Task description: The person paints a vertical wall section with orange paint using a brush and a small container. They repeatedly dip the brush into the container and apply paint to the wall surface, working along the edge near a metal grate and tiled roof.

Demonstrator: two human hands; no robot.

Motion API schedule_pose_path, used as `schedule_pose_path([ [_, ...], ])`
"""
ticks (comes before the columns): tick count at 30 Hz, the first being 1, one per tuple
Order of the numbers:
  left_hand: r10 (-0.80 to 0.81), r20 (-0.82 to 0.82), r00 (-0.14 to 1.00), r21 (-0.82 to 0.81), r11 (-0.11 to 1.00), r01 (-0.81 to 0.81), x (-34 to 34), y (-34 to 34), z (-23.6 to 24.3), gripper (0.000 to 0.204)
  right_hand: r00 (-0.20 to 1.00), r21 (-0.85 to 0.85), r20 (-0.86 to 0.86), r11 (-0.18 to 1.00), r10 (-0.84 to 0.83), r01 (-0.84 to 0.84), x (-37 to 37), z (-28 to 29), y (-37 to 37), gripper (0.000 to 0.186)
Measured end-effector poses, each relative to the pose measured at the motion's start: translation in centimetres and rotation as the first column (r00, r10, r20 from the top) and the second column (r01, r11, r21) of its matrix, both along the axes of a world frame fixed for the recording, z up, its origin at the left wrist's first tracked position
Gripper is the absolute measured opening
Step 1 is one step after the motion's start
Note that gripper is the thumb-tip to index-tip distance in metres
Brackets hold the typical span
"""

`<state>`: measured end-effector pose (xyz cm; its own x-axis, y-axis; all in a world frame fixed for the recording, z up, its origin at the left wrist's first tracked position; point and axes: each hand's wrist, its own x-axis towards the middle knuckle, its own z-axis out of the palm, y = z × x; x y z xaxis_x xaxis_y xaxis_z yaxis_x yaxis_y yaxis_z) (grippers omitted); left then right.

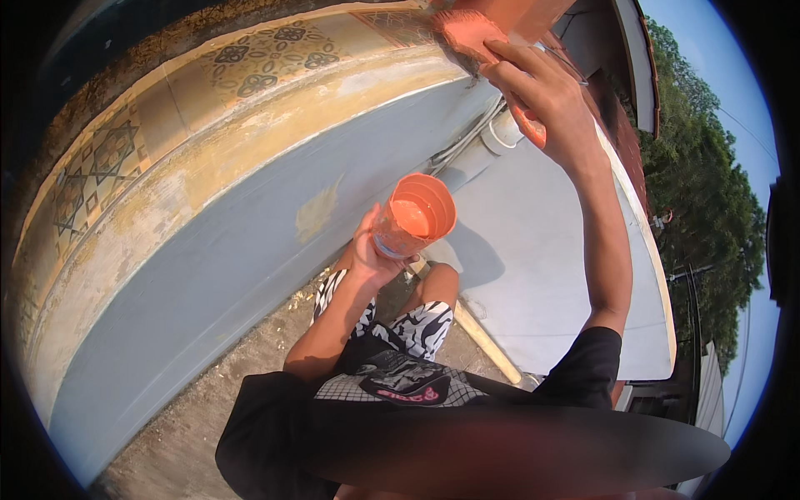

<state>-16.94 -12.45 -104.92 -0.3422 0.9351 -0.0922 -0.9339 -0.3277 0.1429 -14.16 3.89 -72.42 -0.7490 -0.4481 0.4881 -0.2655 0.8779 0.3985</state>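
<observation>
My left hand [372,250] is wrapped round a plastic cup [398,239], held at chest height and tipped so its inside shows. Orange paint [414,218] coats the cup's inner wall and lies in the bottom. Raised up at the far right, my right hand [542,96] grips a paintbrush [531,125] by its orange-smeared handle. The brush's wide orange head [467,32] rests against the end of the tiled ledge, beside an orange-painted surface [533,18]. Where exactly the bristles touch is hard to make out.
A curved ledge with patterned tiles [258,62] tops a grey-blue wall [250,196] on the left. A white wall [550,242] stands to the right, with a pale pole [492,346] lying at its foot. Cables and a white pipe [500,133] run down the corner.
</observation>
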Motion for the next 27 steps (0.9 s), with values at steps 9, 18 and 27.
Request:
schedule_pose_path([
  [9,0.025,0.073,0.997,-0.02,1.0,-0.024,-0.5,-0.8,0.7,0.061,0.988,-0.186,0.1,0.978,0.117,-0.097,-5.1,-0.1,1.0,0.026],
  [18,0.042,0.083,0.996,-0.031,0.999,-0.04,0.1,-0.8,0.1,0.064,0.993,-0.048,0.11,0.998,0.044,-0.039,-8.9,-0.8,2.1,0.03],
  [27,0.055,0.095,0.994,0.049,0.997,-0.06,-0.4,-0.8,-1.7,0.061,0.982,-0.051,0.049,0.982,-0.181,0.183,-4.9,1.2,-2.5,0.014],
])
